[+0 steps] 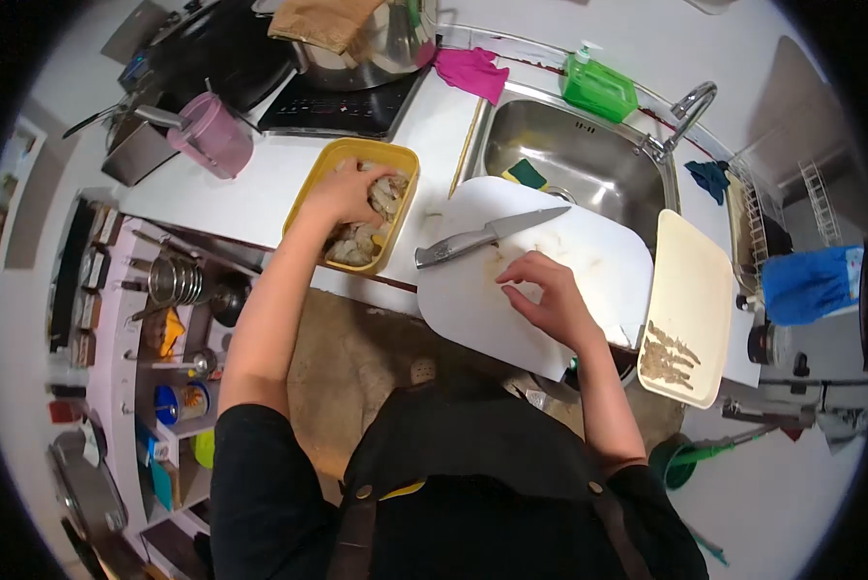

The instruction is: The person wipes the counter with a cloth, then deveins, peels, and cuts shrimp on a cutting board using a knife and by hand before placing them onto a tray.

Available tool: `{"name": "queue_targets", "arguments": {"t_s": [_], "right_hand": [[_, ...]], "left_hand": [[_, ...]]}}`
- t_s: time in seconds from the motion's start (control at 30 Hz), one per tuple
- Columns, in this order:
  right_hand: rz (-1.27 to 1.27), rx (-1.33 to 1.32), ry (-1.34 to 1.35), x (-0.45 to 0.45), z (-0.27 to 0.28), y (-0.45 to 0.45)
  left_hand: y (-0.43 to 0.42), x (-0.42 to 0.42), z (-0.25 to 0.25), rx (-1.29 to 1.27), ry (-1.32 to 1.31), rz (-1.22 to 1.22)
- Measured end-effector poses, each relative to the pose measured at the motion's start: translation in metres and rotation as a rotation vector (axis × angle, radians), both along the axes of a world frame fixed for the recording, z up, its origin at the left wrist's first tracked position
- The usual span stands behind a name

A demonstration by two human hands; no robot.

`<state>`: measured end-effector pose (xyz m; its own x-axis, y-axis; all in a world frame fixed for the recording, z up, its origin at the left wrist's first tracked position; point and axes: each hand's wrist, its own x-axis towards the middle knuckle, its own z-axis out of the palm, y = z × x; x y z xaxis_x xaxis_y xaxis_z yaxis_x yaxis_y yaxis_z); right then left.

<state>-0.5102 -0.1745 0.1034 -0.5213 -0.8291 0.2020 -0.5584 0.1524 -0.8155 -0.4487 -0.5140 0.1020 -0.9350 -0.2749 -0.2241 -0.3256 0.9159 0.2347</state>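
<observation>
My left hand [345, 196] reaches into a yellow container [407, 159], its fingers spread over greyish shrimp-like pieces [387, 197]. Whether it grips any of them is hidden. Over the white cutting board [453, 300], my right hand [545, 290] has its thumb and fingers apart, holding nothing. A knife [492, 235] with a grey handle lies across the upper left of the board, its blade pointing right. To the right of the board, a cream tray [690, 280] holds several thin brownish-grey pieces [668, 358] near its lower end.
Behind the board is a steel sink [598, 145] with a sponge [526, 175], a faucet [685, 116] and a green soap dispenser [598, 89]. A pink cloth [470, 73], a black cooktop [342, 108] with a large pot, and a pink pitcher [213, 135] stand further left.
</observation>
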Motion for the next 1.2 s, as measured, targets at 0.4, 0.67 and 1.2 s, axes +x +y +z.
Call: {"name": "queue_targets", "arguments": {"t_s": [0.4,0.67,1.2], "right_hand": [[-0.146,-0.007,-0.091,0.035,-0.007,-0.031],[-0.15,-0.033,-0.039,0.026,0.001,-0.037],[-0.892,-0.015,0.074,-0.061,-0.06,0.105]], "left_hand": [[-0.026,0.0,-0.013,0.204,0.214,-0.218],[-0.005,-0.006,0.063,0.371,0.362,-0.224],[0.272,-0.132,-0.046,0.502,0.424,-0.81]]}}
